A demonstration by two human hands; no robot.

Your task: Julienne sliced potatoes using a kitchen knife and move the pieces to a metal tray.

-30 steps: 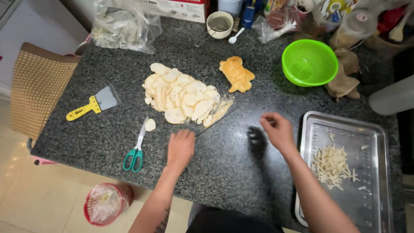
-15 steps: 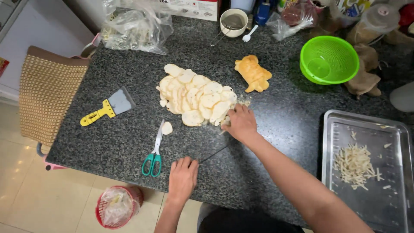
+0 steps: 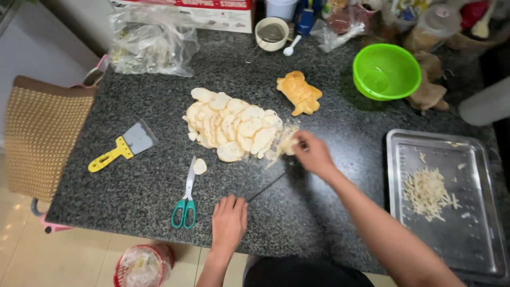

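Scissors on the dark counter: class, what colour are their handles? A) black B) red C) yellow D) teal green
D: the scissors lie on the counter left of the left hand, with teal-green handles pointing toward the near edge; the yellow handle belongs to the scraper.

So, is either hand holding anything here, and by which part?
The right hand grips shredded pale strips at the edge of the slice pile. The left hand lies flat on the counter, beside a knife, holding nothing.
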